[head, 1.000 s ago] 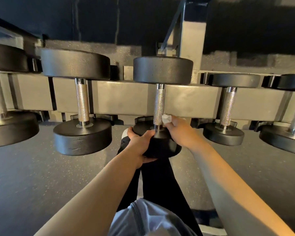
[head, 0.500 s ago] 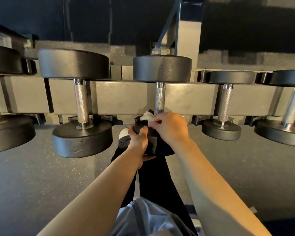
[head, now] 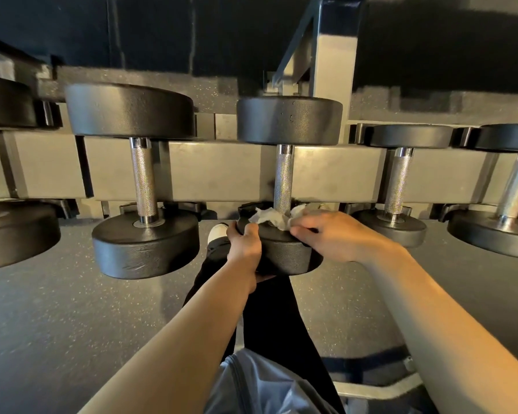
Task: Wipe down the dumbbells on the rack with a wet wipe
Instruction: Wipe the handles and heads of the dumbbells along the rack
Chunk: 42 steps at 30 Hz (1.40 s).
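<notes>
On the rack's front edge, middle saddle: dumbbell [head: 284, 174] lying front to back, near head [head: 284, 252] overhanging the rail, knurled handle [head: 283, 177] bridging to the far head. Crumpled white wet wipe [head: 271, 218] bunched on the inner face of the near head, wrapped round the base of the handle. Right hand [head: 335, 236] pinching the wipe's right end between thumb and curled fingertips, pressing it to the metal. Left hand [head: 245, 245] cupped round the near head's left rim, fingers curled over the edge, steadying. Step in hand, by the look of it: scrubbing the collar and inner face of this one weight. Next move probably calls for dragging the wipe up the handle, or round the head's outer rim, with the left grip kept firm against rolling. Neighbouring dumbbells [head: 145, 210] close on both sides along the rack [head: 222, 171], narrowing elbow room. Upright post [head: 335, 64] behind. Speckled floor [head: 72, 324] below, own dark-clad leg [head: 269, 318] directly under the overhanging head.
</notes>
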Each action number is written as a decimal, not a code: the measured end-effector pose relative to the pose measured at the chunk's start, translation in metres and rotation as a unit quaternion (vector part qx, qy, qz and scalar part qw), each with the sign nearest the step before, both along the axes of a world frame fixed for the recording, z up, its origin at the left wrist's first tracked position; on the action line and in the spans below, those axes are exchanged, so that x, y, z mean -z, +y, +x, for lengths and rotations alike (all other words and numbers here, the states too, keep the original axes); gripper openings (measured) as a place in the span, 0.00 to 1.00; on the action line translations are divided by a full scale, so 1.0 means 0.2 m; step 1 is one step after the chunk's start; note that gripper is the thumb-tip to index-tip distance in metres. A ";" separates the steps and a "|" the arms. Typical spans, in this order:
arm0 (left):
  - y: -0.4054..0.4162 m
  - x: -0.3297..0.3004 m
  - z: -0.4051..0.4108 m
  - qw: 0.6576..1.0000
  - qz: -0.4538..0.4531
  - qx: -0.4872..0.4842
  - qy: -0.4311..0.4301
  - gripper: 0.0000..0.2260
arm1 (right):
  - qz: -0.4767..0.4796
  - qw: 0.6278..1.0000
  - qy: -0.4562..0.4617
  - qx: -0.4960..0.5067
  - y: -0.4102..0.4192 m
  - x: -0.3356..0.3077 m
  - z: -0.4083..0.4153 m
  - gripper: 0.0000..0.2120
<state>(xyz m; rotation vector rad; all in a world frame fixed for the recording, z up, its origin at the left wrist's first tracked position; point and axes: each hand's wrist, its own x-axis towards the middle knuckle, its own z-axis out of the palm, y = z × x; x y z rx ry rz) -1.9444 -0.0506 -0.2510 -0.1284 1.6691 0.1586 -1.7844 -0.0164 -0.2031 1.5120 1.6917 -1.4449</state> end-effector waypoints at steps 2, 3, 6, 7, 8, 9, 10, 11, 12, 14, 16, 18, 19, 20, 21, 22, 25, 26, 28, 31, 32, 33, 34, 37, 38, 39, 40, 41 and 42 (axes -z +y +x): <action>0.00 0.00 0.00 1.000 -0.005 0.008 0.006 0.21 | -0.023 1.000 -0.012 -0.006 0.01 0.02 -0.06 0.19; 0.01 0.00 0.00 1.000 -0.007 0.009 0.007 0.21 | -0.032 0.999 -0.026 -0.007 0.01 0.03 -0.10 0.21; 0.02 -0.01 0.00 1.000 -0.010 0.008 0.002 0.21 | -0.014 0.997 -0.080 -0.004 0.01 0.13 -0.23 0.25; 0.02 -0.01 0.00 1.000 -0.013 0.006 -0.002 0.21 | -0.013 0.995 -0.101 -0.007 0.02 0.16 -0.27 0.27; 0.02 -0.01 0.00 1.000 -0.016 0.007 -0.005 0.21 | -0.019 0.993 -0.119 -0.008 0.03 0.18 -0.30 0.28; 0.02 0.00 -0.01 1.000 -0.017 0.012 -0.006 0.22 | -0.027 0.991 -0.130 -0.006 0.05 0.20 -0.31 0.29; 0.01 0.00 -0.01 1.000 -0.018 0.018 -0.005 0.22 | -0.032 0.990 -0.135 -0.001 0.07 0.20 -0.31 0.30; 0.01 0.00 -0.01 1.000 -0.017 0.024 -0.004 0.22 | -0.033 0.991 -0.132 0.002 0.08 0.19 -0.31 0.31; 0.01 0.01 -0.01 0.999 -0.015 0.028 -0.004 0.22 | -0.030 0.992 -0.119 -0.002 0.07 0.18 -0.29 0.30; 0.00 0.01 0.00 1.000 -0.009 0.027 -0.001 0.22 | -0.017 0.997 -0.079 -0.005 0.05 0.13 -0.25 0.27; 0.01 0.02 0.00 1.000 0.001 0.015 0.007 0.22 | -0.003 0.999 -0.045 0.010 0.03 0.08 -0.18 0.25; 0.01 0.02 0.01 1.000 0.001 0.005 0.010 0.22 | 0.002 0.999 -0.027 0.034 0.00 0.03 -0.09 0.24; 0.01 0.02 0.01 1.000 -0.002 0.001 0.010 0.21 | 0.001 0.998 -0.021 0.053 -0.02 0.02 -0.05 0.23; 0.01 0.02 0.01 1.000 -0.002 -0.007 0.009 0.21 | 0.005 0.998 -0.016 0.068 -0.03 0.01 -0.02 0.23; 0.00 0.02 0.01 1.000 0.000 -0.016 0.011 0.20 | 0.008 0.997 -0.014 0.071 -0.03 0.00 -0.01 0.23; 0.00 0.01 0.01 1.000 0.003 -0.023 0.013 0.20 | 0.008 0.998 -0.018 0.066 -0.02 0.01 0.00 0.23; -0.01 0.01 0.01 1.000 0.010 -0.022 0.011 0.19 | 0.003 0.998 -0.044 0.042 -0.01 0.05 -0.01 0.26; -0.01 0.00 0.01 1.000 0.013 -0.019 0.009 0.18 | 0.002 0.998 -0.054 0.037 0.00 0.08 0.00 0.27; -0.02 0.00 0.00 1.000 0.020 -0.017 0.009 0.17 | -0.002 0.997 -0.073 0.034 0.00 0.14 0.00 0.28; -0.04 0.04 0.00 0.999 0.018 0.000 0.034 0.14 | -0.038 0.995 -0.072 0.051 0.00 0.21 -0.02 0.30; -0.04 0.06 0.01 0.998 0.021 0.014 0.050 0.13 | -0.051 0.995 -0.066 0.063 0.00 0.23 -0.03 0.31; -0.05 0.08 0.01 0.998 0.028 0.018 0.060 0.14 | -0.059 0.994 -0.066 0.070 0.00 0.25 -0.03 0.31; -0.04 0.12 0.02 0.997 0.038 0.018 0.066 0.16 | -0.058 0.993 -0.066 0.075 0.01 0.27 -0.02 0.31; 0.00 0.12 0.02 0.998 0.014 -0.001 0.065 0.16 | -0.021 0.997 -0.064 0.050 0.02 0.26 -0.02 0.28; 0.01 0.10 0.02 0.998 0.000 -0.012 0.063 0.16 | -0.003 0.998 -0.057 0.036 0.02 0.23 -0.03 0.26; 0.02 0.08 0.03 0.998 -0.010 -0.022 0.059 0.16 | 0.012 0.998 -0.049 0.027 0.01 0.21 -0.04 0.24; 0.03 0.06 0.03 0.998 -0.020 -0.032 0.055 0.16 | 0.023 0.999 -0.041 0.020 0.01 0.19 -0.04 0.23; 0.03 0.04 0.04 0.997 -0.029 -0.040 0.052 0.16 | 0.031 0.999 -0.038 0.015 0.00 0.16 -0.05 0.22; 0.04 0.01 0.05 0.997 -0.035 -0.059 0.046 0.17 | 0.040 0.998 -0.038 0.009 0.00 0.15 -0.06 0.21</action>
